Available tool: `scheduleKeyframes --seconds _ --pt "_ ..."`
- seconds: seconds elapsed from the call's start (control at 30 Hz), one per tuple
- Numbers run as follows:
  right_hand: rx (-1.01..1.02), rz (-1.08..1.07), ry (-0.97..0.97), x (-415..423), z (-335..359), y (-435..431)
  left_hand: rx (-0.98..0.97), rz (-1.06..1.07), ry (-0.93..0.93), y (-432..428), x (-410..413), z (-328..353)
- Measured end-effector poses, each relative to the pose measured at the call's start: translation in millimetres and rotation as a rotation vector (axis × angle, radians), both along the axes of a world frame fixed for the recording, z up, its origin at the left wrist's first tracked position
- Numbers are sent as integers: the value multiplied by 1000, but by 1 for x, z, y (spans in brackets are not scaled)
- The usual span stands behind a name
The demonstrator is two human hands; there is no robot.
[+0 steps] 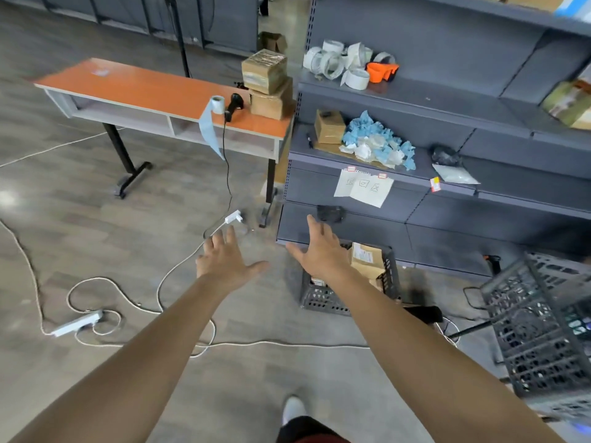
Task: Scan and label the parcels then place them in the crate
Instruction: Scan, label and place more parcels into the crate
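Your right forearm covers much of the dark crate (319, 300) on the floor by the shelf (447, 91). One parcel (367, 260) shows plainly inside it, and what lies beneath is hard to make out. A second crate (543, 330) is cut off at the right edge. Two stacked parcels (263, 70) sit on the tabletop (144, 84) beside one scanner (235, 105) and one label roll (217, 104). Your left hand (228, 260) and right hand (319, 251) are both spread wide and hold nothing.

open floor (105, 238), trailing cables (96, 282), shelving (447, 219) right
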State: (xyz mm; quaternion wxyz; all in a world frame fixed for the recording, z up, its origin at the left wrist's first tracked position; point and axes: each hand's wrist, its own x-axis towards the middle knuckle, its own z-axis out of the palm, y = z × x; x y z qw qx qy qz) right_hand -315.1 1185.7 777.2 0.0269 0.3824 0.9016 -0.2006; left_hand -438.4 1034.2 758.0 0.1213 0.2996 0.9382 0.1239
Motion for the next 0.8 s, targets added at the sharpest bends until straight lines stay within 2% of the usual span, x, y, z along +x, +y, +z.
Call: scheduleKeyframes --seconds 0.2,0.43,0.53,0.8 --pt "-23 41 -27 -66 -17 5 15 25 -2 7 -50 -1" --pt "-32 78 15 -183 -35 61 -51 33 57 53 -161 1" --pt "-70 91 54 -240 -27 92 -87 54 62 77 -215 12" --pt "-7 145 84 -371 -2 158 -57 91 108 130 -338 42"
